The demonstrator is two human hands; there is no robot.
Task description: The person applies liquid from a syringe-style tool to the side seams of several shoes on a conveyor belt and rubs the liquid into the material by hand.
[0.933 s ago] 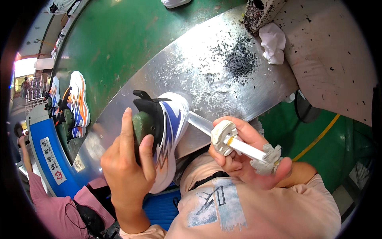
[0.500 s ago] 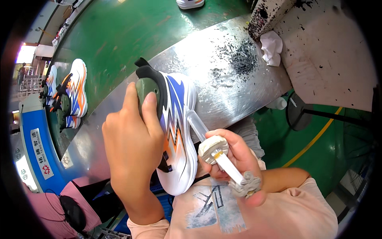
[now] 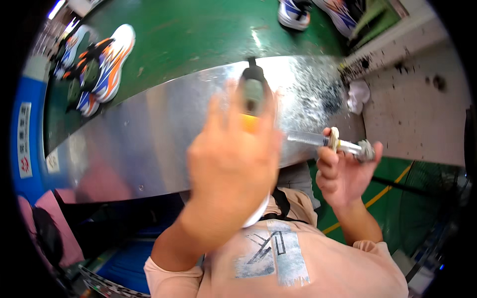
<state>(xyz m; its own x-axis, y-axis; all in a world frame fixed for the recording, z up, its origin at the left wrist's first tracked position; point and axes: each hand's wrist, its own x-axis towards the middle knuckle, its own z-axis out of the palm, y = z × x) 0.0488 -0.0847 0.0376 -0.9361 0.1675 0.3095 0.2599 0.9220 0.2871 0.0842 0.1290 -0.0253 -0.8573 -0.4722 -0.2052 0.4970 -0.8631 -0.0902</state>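
Observation:
A sneaker [image 3: 253, 87] stands upright on the metal bench, its dark collar and green lining facing up and an orange patch in front of them. My left hand [image 3: 231, 164], smeared by motion, is wrapped over the sneaker's upper and hides most of it. A bit of white sole shows below the wrist. In my right hand [image 3: 340, 174] is a clear syringe [image 3: 308, 138], held by barrel and plunger, with pale wrapping at its flange and plunger end. The syringe's tip points left at the sneaker's side; whether it touches is unclear.
Under the sneaker is a metal bench [image 3: 164, 114], stained black near a crumpled white cloth [image 3: 357, 97]. Beyond it runs a green surface [image 3: 189, 39] with several sneakers [image 3: 115, 62] at the left and others at the top right. A pale, stained panel [image 3: 407, 114] borders the right.
The sneaker has turned and shifted right, so its opening now faces up. My right hand has moved up and right, swinging the syringe nearly level. The view has shifted too.

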